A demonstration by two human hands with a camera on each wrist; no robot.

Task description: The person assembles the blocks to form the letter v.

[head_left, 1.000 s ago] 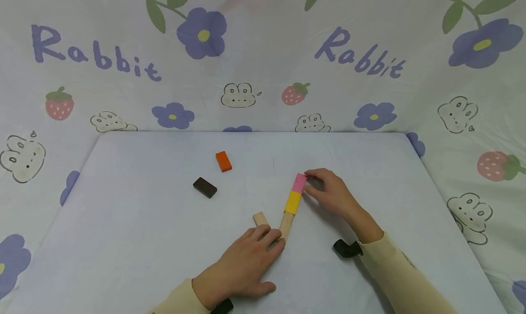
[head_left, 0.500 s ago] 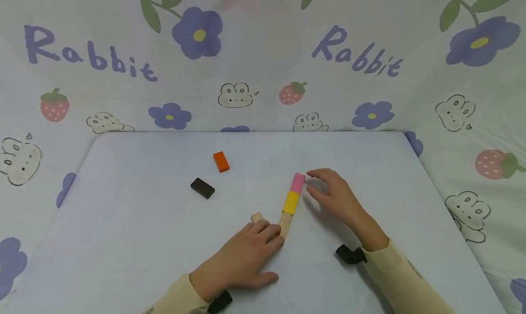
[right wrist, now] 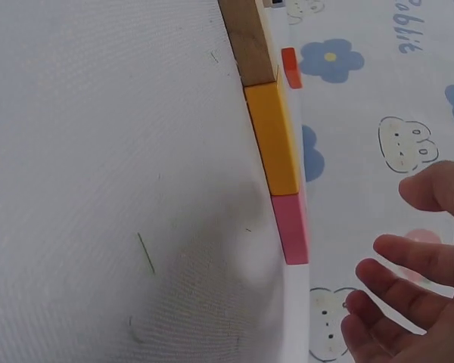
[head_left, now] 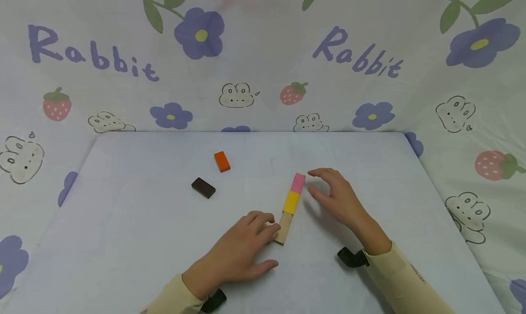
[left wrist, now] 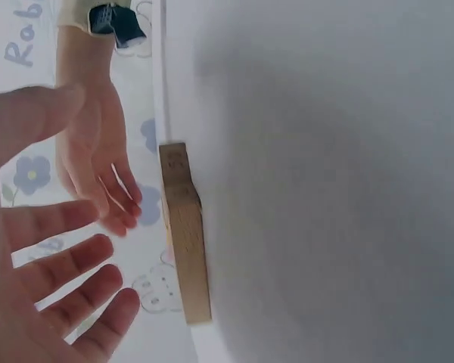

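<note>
A slanted row of blocks lies on the white table: pink [head_left: 298,183] at the far end, yellow [head_left: 291,202] in the middle, plain wood [head_left: 284,228] nearest. My left hand [head_left: 236,248] hovers over the row's near end, fingers spread and holding nothing. It hides most of a second wooden block, whose long side [left wrist: 191,261] shows in the left wrist view, meeting the row's near end at an angle. My right hand [head_left: 339,197] hovers right of the pink block, fingers loosely bent and a small gap from it. In the right wrist view, the yellow block [right wrist: 274,140] and pink block [right wrist: 290,229] stand end to end.
An orange block [head_left: 222,161] lies toward the back of the table [head_left: 123,222], left of the row. Nearer and further left is a dark brown block [head_left: 203,188]. A patterned cloth [head_left: 263,54] hangs behind the table's back edge.
My left hand has lifted off the wooden blocks, its fingers spreading, and now covers the second one's far end. My right hand has let go of the pink block and drawn slightly right.
</note>
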